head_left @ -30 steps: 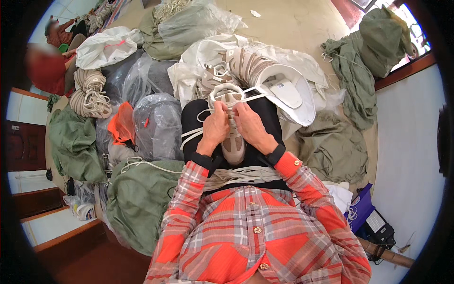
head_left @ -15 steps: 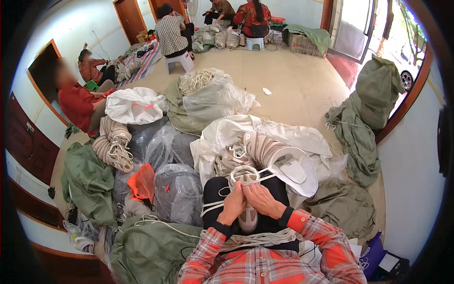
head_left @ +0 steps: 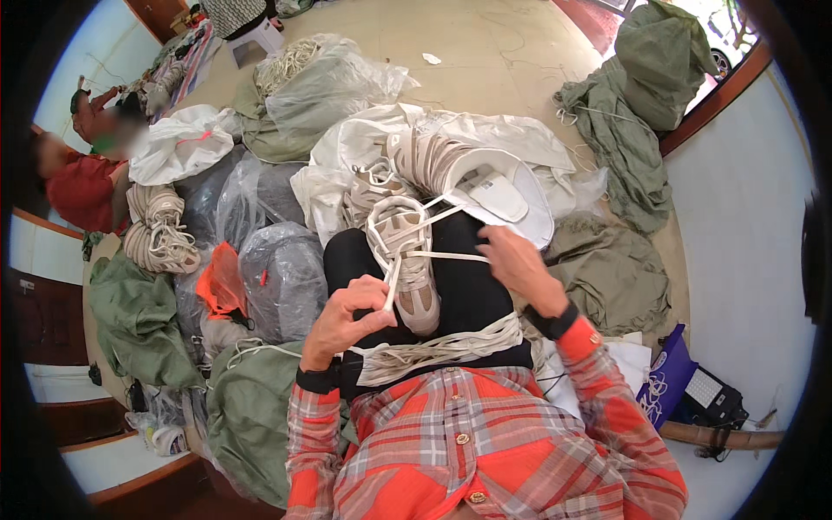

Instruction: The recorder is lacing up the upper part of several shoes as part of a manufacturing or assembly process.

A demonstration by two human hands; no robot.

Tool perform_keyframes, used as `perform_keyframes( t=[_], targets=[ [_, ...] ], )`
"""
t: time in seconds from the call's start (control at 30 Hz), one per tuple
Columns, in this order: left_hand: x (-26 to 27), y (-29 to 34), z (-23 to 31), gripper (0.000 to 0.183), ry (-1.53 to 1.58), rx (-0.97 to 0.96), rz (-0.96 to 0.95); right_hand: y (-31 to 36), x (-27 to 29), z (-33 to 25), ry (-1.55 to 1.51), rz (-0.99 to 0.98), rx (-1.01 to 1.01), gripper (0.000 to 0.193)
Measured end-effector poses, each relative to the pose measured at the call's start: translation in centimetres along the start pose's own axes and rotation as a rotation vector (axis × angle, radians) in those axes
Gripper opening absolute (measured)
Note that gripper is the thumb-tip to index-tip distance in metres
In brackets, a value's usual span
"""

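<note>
A beige and white sneaker (head_left: pixel 419 299) lies on my dark-clad thighs, its toe toward me. Its pale shoelace (head_left: pixel 449 255) runs out of the front eyelets to both sides. My left hand (head_left: pixel 348 317) is closed on one lace end, left of the toe. Out to the right, my right hand (head_left: pixel 522 270) pinches the other end, slightly blurred. A flat bundle of pale laces (head_left: pixel 446 347) lies across my lap. Just beyond the sneaker are another beige shoe (head_left: pixel 374 184) and a nested row of beige shoe parts (head_left: pixel 425 160) with a white insole (head_left: pixel 494 195).
Clear plastic bags (head_left: pixel 286 277) and green sacks (head_left: pixel 143 316) crowd the left, with an orange bag (head_left: pixel 224 282) among them. A white sack (head_left: pixel 329 173) spreads under the shoes ahead. More green sacks (head_left: pixel 607 277) lie right. A person in red (head_left: pixel 85 191) sits far left.
My hands were together over the sneaker's laces; now they are apart, drawing the two ends left and right. The view has tipped downward, and more of the sneaker shows.
</note>
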State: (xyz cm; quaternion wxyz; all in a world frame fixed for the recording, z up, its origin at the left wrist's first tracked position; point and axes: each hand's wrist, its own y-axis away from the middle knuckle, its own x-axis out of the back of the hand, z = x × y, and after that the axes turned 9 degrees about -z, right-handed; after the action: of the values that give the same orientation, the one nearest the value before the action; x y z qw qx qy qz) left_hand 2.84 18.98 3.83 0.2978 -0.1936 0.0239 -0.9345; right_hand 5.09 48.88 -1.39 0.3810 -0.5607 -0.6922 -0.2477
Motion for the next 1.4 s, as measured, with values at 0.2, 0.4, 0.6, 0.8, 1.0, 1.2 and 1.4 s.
perform_keyframes(
  t=[0.2, 0.4, 0.6, 0.8, 1.0, 1.2, 1.4],
  targets=[
    [-0.2, 3.9, 0.0, 0.013, -0.079, 0.276, 0.086, -4.5, -4.8, -1.8, -0.620, -0.662, -0.310, 0.038],
    [-2.1, 4.6, -3.8, 0.035, -0.415, 0.515, 0.154, 4.0, 4.0, 3.5, 0.193, -0.287, -0.233, 0.029],
    [-2.2, 0.2, -6.3, 0.036, -0.469, 0.387, 0.239, 14.2, 13.9, 13.4, 0.500, 0.105, -0.372, 0.022],
    [-2.3, -0.7, -9.3, 0.012, -0.527, 0.259, 0.350, 19.0, 12.6, 18.0, -0.443, 0.402, -0.613, 0.016],
    [-1.2, -0.8, -10.5, 0.010, -0.380, 0.409, 0.524, 23.4, 14.1, 18.8, -0.950, 0.885, -0.425, 0.031],
    [-1.1, -1.7, -8.6, 0.027, -0.315, 0.404, 0.426, 24.8, 15.9, 21.5, -1.056, 1.092, -0.488, 0.030],
    [-1.6, -0.7, -9.8, 0.012, -0.665, 0.191, 0.321, 20.5, 13.1, 13.9, -0.318, 0.639, -0.795, 0.028]
  ],
)
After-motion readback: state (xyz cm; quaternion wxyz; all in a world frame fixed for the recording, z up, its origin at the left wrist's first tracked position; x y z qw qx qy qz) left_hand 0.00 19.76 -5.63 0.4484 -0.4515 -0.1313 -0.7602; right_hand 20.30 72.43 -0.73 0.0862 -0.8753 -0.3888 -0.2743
